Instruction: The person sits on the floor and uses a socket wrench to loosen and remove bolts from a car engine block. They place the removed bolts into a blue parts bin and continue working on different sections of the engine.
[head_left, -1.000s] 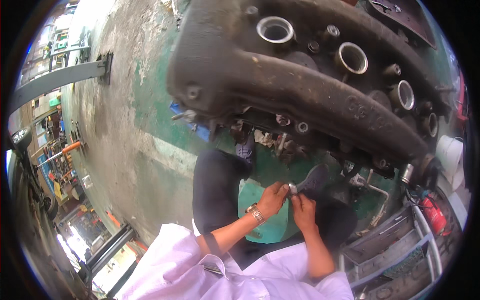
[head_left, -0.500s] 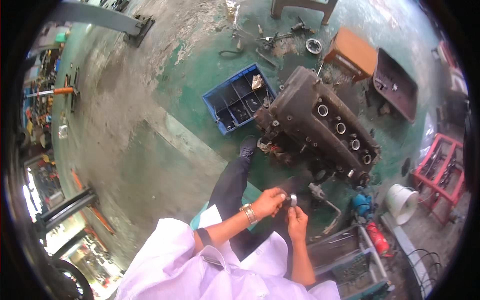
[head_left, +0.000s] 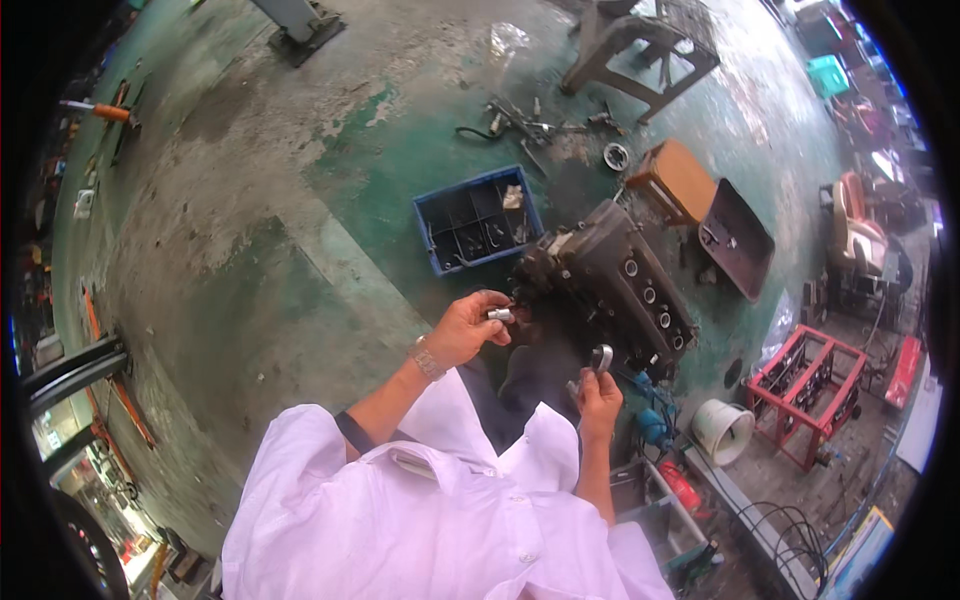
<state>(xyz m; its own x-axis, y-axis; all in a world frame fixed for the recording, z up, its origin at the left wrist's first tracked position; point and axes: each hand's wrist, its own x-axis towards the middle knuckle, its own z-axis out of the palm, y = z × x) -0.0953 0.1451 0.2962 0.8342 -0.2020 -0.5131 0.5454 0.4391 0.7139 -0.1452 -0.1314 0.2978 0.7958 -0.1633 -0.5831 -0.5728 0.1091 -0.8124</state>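
My left hand, with a metal-banded watch on its wrist, pinches a small silver socket between thumb and fingers. To its right, my right hand is closed round a ratchet wrench, its round silver head pointing up and its handle mostly hidden by the fingers. The two hands are well apart. Beyond them a dark, greasy engine stands on the floor, several round holes with pale rims along its top. Neither hand touches it.
Left of the engine lies a blue divided tray with small parts. Past it are a brown stool, a dark pan and loose parts. At the right stand a white bucket, a red metal frame and a red cylinder.
My hands have parted: the left moved up and left with the socket, while the right keeps the ratchet. The view has shifted, showing more of the floor and stools at the far side.
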